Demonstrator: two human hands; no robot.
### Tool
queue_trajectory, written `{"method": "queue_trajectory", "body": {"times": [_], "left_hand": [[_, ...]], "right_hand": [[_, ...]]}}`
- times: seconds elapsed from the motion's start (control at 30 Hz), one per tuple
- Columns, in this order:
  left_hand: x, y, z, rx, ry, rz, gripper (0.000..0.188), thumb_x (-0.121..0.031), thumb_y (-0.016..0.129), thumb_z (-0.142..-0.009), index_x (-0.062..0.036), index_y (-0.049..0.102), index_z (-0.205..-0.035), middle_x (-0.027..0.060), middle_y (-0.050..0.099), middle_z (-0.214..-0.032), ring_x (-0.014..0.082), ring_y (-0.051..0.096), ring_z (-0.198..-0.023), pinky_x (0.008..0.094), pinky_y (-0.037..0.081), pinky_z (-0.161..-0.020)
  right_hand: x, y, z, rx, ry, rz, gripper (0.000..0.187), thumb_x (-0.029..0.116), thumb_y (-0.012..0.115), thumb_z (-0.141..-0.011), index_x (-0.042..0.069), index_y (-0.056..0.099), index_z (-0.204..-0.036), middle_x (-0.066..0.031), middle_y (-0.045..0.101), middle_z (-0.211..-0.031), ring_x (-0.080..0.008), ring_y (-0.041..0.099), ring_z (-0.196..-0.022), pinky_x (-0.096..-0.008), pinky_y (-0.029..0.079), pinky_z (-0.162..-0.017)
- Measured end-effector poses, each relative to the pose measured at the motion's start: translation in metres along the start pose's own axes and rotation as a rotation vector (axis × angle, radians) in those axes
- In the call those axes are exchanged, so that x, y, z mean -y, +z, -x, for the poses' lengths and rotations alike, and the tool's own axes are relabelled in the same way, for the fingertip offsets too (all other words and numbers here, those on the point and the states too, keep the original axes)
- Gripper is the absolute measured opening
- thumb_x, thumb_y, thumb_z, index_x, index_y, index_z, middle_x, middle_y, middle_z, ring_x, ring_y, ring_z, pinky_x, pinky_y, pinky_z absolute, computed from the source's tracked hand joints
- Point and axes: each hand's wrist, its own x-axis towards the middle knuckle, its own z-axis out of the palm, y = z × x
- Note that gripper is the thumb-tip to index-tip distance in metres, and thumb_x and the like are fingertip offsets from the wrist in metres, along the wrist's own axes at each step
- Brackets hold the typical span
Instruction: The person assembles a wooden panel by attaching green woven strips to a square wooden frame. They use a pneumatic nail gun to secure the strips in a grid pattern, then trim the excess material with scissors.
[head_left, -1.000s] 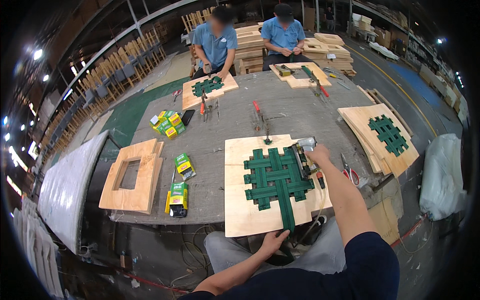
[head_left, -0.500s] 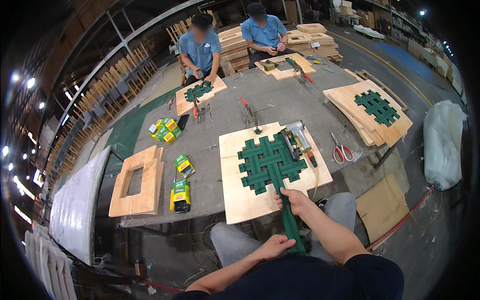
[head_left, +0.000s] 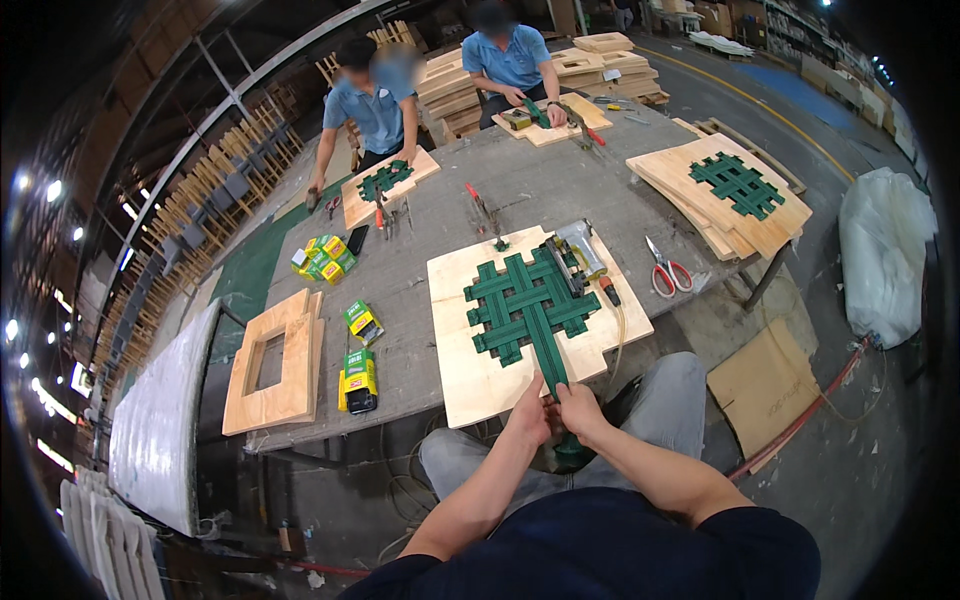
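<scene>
A green webbing strap point(head_left: 541, 347) runs from the woven green lattice point(head_left: 492, 312) on the pale plywood board point(head_left: 470, 385) toward my lap. My left hand point(head_left: 529, 413) and my right hand point(head_left: 580, 412) are side by side just past the board's near edge, both closed on this strap. Its loose end bunches below my hands, between my knees. A pneumatic staple gun point(head_left: 580, 252) with an orange hose fitting lies on the far right part of the lattice. To the right of the board, red-handled scissors point(head_left: 668, 275) rest on the grey table.
Yellow-green boxes point(head_left: 362, 322) and a plywood frame point(head_left: 270, 365) occupy the table's left side. Stacked boards point(head_left: 735, 195) with another lattice sit at the right. Two co-workers in blue shirts point(head_left: 375, 110) handle boards across the table point(head_left: 400, 275). Pliers point(head_left: 482, 208) lie beyond my board.
My left hand has moved up from the strap's lower end to beside my right hand, which slid down the strap. Across the table, one co-worker reached sideways; the other now handles green webbing.
</scene>
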Motion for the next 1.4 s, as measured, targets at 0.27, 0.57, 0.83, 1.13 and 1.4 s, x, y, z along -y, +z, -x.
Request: {"method": "queue_trajectory", "body": {"times": [0.27,0.57,0.83,1.13,1.4], "left_hand": [[-0.001,0.010,-0.023,-0.113,0.044,0.111,0.055,-0.067,0.063,-0.094,-0.0123,0.068,-0.099,0.0048,0.061,-0.086,0.0244,0.057,-0.076,0.0401,0.049,-0.072],[0.014,0.026,-0.026,-0.223,0.145,0.125,0.026,-0.039,0.065,-0.102,-0.0133,0.070,-0.102,0.0084,0.070,-0.098,0.0233,0.063,-0.087,0.0406,0.049,-0.075],[0.044,0.016,-0.020,-0.194,0.280,-0.196,0.034,-0.033,0.065,-0.104,-0.0023,0.073,-0.116,0.0046,0.072,-0.108,0.0144,0.062,-0.097,0.0311,0.048,-0.086],[0.048,-0.012,-0.049,0.022,0.737,-0.683,0.036,-0.029,0.048,-0.111,-0.0030,0.071,-0.120,0.0124,0.075,-0.111,0.0225,0.069,-0.103,0.0346,0.051,-0.094],[0.037,-0.031,-0.053,-0.146,0.785,-0.903,0.036,-0.036,0.049,-0.107,-0.0107,0.074,-0.114,0.0182,0.074,-0.108,0.0397,0.068,-0.105,0.0431,0.052,-0.092]], "right_hand": [[-0.029,-0.008,0.015,-0.030,-0.113,0.196,0.033,0.021,0.046,-0.109,-0.003,0.065,-0.097,-0.0065,0.064,-0.079,-0.0156,0.058,-0.068,-0.0340,0.046,-0.064],[-0.035,-0.015,0.023,0.038,-0.051,0.059,0.036,0.026,0.046,-0.109,-0.003,0.064,-0.098,-0.0159,0.066,-0.079,-0.0287,0.064,-0.073,-0.0429,0.048,-0.070],[-0.047,-0.018,0.004,0.083,-0.042,0.301,0.038,0.026,0.044,-0.109,-0.005,0.065,-0.102,-0.0204,0.068,-0.083,-0.0323,0.067,-0.075,-0.0447,0.049,-0.069],[-0.036,-0.035,-0.013,0.218,0.023,0.549,0.038,0.022,0.045,-0.105,-0.009,0.067,-0.109,-0.0269,0.071,-0.097,-0.0364,0.070,-0.093,-0.0437,0.052,-0.084],[0.126,-0.086,-0.113,-0.035,-0.288,0.843,0.030,0.031,0.061,-0.098,0.005,0.072,-0.106,-0.0195,0.073,-0.096,-0.0366,0.071,-0.090,-0.0492,0.055,-0.080]]}}
